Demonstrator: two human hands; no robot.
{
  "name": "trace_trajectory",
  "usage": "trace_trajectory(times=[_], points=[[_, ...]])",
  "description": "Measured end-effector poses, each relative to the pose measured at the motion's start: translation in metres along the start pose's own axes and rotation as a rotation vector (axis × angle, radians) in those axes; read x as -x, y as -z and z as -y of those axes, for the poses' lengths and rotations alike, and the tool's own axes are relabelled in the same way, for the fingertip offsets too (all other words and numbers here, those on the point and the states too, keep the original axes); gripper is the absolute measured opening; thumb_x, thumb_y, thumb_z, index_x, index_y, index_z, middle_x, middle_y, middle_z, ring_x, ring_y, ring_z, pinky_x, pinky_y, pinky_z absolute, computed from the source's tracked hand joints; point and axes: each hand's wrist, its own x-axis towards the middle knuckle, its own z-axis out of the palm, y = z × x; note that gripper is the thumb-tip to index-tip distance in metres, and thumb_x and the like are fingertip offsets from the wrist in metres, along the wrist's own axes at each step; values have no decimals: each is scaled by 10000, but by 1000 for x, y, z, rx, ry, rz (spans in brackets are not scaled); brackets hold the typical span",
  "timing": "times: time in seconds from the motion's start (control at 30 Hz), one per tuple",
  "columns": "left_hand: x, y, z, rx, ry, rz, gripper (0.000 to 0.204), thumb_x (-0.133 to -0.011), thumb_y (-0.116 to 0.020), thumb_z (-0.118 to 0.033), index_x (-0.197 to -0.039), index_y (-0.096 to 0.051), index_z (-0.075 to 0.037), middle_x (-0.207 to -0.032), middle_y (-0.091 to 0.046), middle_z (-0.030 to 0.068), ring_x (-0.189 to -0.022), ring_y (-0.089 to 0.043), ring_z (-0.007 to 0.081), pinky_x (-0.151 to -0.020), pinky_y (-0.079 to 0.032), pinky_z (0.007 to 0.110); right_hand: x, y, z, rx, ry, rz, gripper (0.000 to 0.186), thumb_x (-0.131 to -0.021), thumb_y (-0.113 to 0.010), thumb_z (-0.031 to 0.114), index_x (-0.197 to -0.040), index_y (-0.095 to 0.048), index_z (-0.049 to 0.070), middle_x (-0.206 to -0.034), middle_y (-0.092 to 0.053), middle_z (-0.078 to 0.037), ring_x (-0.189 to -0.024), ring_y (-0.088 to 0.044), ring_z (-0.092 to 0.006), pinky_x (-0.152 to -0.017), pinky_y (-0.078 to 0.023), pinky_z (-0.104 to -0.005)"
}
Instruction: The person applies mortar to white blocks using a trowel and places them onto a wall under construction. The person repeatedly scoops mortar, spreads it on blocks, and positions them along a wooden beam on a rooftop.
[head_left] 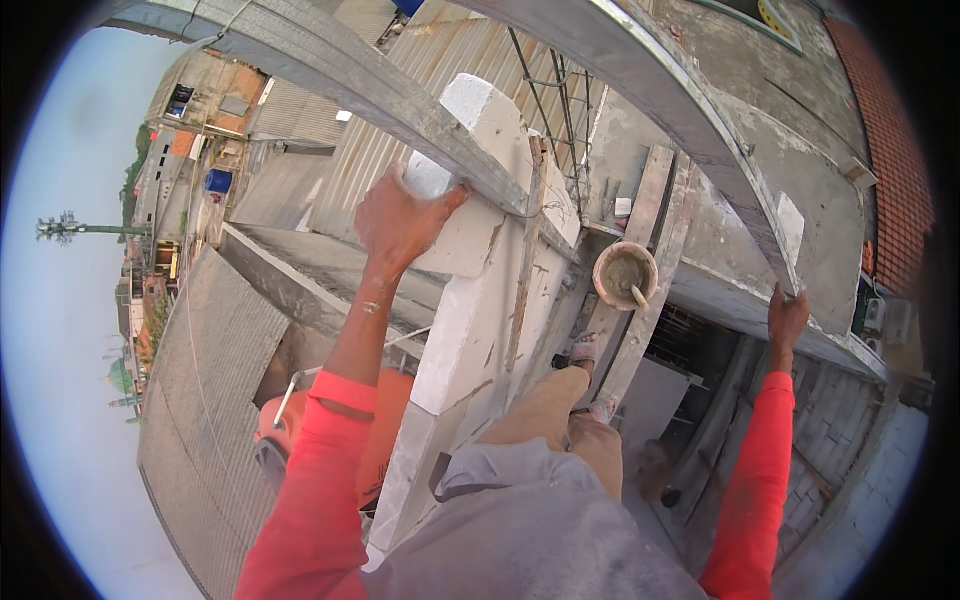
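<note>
My left hand (pixel 405 220) is closed on the left edge of a white lightweight concrete block (pixel 455 240) on top of the block wall (pixel 455 345). Its thumb lies close to a grey metal beam (pixel 330 75) that slants across the block; whether it touches the beam I cannot tell. Out to the right, my right hand (pixel 788 318) is closed around the lower end of a second metal beam (pixel 690 100), its fingers partly hidden. Between my hands, a round bucket (pixel 598 272) of grey mortar holds a tool with a pale handle (pixel 639 297).
My feet (pixel 583 350) are on narrow planks (pixel 625 350) beside the wall, with a deep opening (pixel 690 340) to their right. Upright steel rebar (pixel 560 95) rises beyond the block. An orange tank (pixel 390 440) and corrugated roofs (pixel 215 370) lie below on the left.
</note>
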Motion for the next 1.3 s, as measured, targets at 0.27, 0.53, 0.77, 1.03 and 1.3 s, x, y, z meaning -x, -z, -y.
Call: trace_trajectory(times=[0.27, 0.53, 0.77, 1.03, 1.3], points=[[-5, 7, 12, 65, -15, 170, 990, -721, -915, -610, -1382, -672, 86, -1182, -794, 259, -1133, -772, 377, -1002, -576, 460, -1, 7, 12, -26, -5, 9, 394, -966, -793, 260, -1235, -738, -22, -1116, -783, -287, -1095, -744, -496, -926, -571, -544], [16, -4, 45, 399, -147, 130, 926, -794, -932, -483, -1419, -624, 126, -1177, -768, 273, -1096, -764, 338, -997, -576, 420, -2, 10, 10, -5, -5, 27, 402, -952, -799, 253, -1225, -742, -37, -1095, -792, -287, -1064, -762, -484, -905, -585, -526], [11, -22, 53, 352, -211, 24, 1049, -777, -932, -505, -1484, -552, 171, -1277, -742, 324, -1197, -741, 413, -1058, -561, 441, -3, 14, 11, -21, -5, 77, 417, -948, -795, 229, -1244, -727, -57, -1098, -789, -291, -1060, -764, -483, -912, -582, -521], [7, -20, 54, 373, -181, 80, 1033, -761, -958, -479, -1483, -571, 150, -1290, -749, 297, -1203, -749, 359, -1057, -559, 441, -5, 12, 8, -22, -1, 77, 431, -950, -796, 230, -1256, -719, -64, -1104, -786, -299, -1079, -755, -497, -922, -576, -520], [11, -14, 46, 341, -159, 76, 1090, -757, -923, -529, -1515, -538, 154, -1240, -748, 344, -1196, -746, 439, -1069, -568, 471, -4, 10, 6, 66, -45, 43, 456, -935, -816, 266, -1216, -719, -78, -1073, -786, -308, -1053, -760, -504, -886, -578, -541]])
